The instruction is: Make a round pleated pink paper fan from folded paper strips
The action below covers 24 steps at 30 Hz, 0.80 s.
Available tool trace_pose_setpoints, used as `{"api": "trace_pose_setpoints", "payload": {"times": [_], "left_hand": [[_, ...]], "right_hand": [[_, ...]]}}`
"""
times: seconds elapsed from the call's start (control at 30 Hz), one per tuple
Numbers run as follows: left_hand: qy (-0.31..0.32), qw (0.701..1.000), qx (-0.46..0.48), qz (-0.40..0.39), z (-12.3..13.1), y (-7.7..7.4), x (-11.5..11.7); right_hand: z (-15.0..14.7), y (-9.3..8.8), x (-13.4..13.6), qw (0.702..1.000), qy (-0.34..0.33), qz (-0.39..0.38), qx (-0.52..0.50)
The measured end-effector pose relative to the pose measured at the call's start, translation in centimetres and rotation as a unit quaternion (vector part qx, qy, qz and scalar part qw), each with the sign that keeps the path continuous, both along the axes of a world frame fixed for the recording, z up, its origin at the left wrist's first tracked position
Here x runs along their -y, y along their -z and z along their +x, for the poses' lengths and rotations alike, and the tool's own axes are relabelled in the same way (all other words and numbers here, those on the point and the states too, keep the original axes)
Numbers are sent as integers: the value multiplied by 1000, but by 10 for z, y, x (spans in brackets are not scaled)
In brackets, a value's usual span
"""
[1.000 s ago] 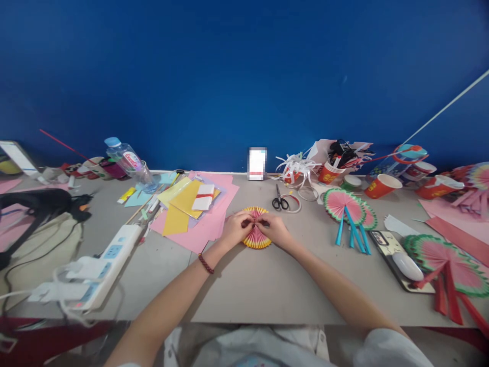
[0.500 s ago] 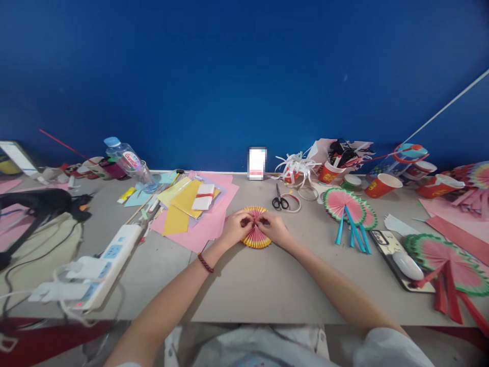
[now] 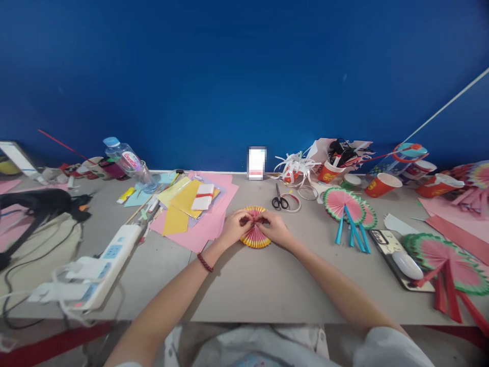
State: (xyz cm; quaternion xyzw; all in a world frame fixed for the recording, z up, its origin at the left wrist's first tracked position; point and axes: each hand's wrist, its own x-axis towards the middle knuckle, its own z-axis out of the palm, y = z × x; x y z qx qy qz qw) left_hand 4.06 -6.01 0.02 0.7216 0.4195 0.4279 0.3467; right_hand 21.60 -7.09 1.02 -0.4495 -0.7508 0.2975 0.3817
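A round pleated paper fan (image 3: 255, 238), pink inside with a yellow rim, lies on the grey table in front of me. My left hand (image 3: 237, 227) pinches it near its centre from the left, a dark red bead bracelet on the wrist. From the right, my right hand (image 3: 272, 228) pinches the same centre, fingertips almost touching those of the left. The fingers hide the middle of the fan. Black scissors (image 3: 280, 202) and a tape roll (image 3: 293, 203) rest just beyond my right hand.
Pink and yellow paper sheets (image 3: 176, 220), a bottle (image 3: 132, 162) and a power strip (image 3: 114, 260) are on the left. At the right are finished fans (image 3: 344, 205), a phone (image 3: 389, 255) under a white mouse (image 3: 407, 265), and paper cups (image 3: 383, 185).
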Motion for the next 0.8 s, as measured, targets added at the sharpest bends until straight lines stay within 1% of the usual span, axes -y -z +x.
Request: {"api": "trace_pose_setpoints", "payload": {"times": [0.27,0.47,0.8], "left_hand": [[10,1000,9,-6,0,-3,2],[23,1000,-6,-7,0,-4,2],[7,1000,-20,9,0,-5,1]], "right_hand": [[-2,-7,-1,999,24,-13,17],[-2,-3,-2,1000,22,-12,15],[0,0,-1,1000,12,2,4]]}}
